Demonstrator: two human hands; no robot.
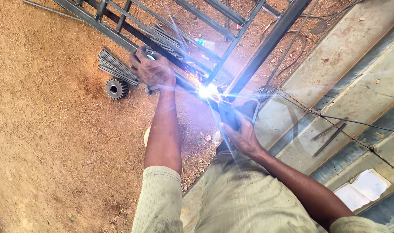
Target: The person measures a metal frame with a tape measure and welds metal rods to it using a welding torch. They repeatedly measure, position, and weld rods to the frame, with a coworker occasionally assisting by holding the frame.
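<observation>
Big steel frame [266, 45] of dark square tubes lies across the sandy ground [45, 142], one end by the corrugated metal sheets [352, 86] on the person's right. Left hand [151, 69] sits on a frame bar, fingers curled and closed round it, next to a loose bundle of thin rods [115, 67]. Right hand [242, 136] is wrapped tight round the dark welding holder [231, 114], fingers pressed together. Holder tip meets the frame joint at the arc [207, 91], bright white glare with sparks, between both hands. Cable [287, 51] trails over the frame. Gear wheel [116, 88] lies in the dirt just below the rods.
</observation>
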